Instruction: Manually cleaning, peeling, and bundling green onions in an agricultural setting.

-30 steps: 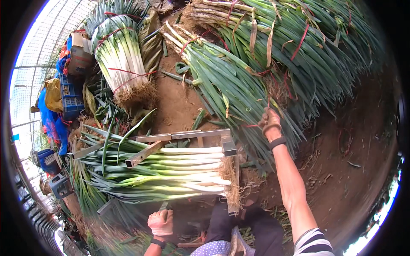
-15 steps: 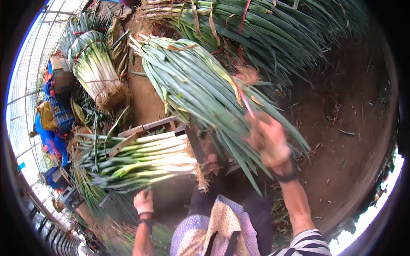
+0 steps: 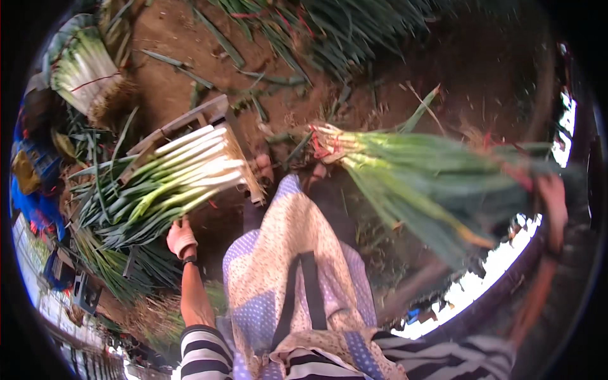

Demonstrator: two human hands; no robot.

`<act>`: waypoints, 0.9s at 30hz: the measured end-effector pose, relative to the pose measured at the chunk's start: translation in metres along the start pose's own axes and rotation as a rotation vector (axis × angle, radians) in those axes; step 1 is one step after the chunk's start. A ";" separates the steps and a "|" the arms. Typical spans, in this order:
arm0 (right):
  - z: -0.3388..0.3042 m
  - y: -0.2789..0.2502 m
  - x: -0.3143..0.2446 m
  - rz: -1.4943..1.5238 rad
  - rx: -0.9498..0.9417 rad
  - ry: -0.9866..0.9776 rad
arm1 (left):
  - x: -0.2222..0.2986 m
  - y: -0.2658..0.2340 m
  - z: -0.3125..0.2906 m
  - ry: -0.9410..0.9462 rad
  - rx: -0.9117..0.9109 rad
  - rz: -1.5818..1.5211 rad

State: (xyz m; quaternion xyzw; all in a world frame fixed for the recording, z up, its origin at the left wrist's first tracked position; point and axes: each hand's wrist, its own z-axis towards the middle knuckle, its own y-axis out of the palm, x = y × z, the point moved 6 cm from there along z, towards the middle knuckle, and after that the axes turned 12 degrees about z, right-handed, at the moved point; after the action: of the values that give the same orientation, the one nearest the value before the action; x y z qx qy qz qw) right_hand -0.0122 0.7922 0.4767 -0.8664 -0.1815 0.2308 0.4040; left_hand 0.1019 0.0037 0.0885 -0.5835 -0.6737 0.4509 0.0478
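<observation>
In the head view, we see our right arm flung out wide to the right, the forearm rising along the picture's rim, blurred by motion. The right hand sits at the far end of a tied bundle of green onions and appears to be clasped around its leafy end, though the blur makes the fingers hard to read. The bundle lies almost level across the picture, its white root ends pointing left toward the middle, bound there with a red tie; the long green leaves fan out toward the right and droop a little below the hand. It is held in the air above the brown soil, just beyond our patterned apron.

Our left arm, in a striped sleeve, reaches straight forward from the lower edge. The left hand, in a pale glove, is curled loosely and rests against the green leaves of a second stack of onions; we cannot tell whether it grips any. That stack lies in a wooden frame, white stalks side by side, roots toward the apron.

A further bundle with white stalks lies at the upper left, and more green onions are heaped along the top.
</observation>
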 end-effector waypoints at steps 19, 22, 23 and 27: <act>0.031 0.385 0.275 0.435 -0.107 0.292 | -0.025 0.046 0.005 -0.042 -0.010 -0.137; 0.057 0.406 0.270 0.397 -0.087 0.290 | -0.038 0.066 0.028 -0.036 -0.041 -0.513; 0.071 0.409 0.280 0.415 -0.078 0.275 | -0.046 0.061 0.034 -0.100 0.008 -0.489; 0.141 0.437 0.235 0.197 0.030 0.060 | -0.014 0.011 0.037 0.333 0.480 -0.852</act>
State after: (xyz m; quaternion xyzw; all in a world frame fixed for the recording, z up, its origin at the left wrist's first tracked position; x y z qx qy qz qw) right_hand 0.1609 0.7313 -0.0058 -0.8803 -0.0799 0.2461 0.3976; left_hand 0.0925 -0.0291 0.0663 -0.2935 -0.7126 0.4344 0.4663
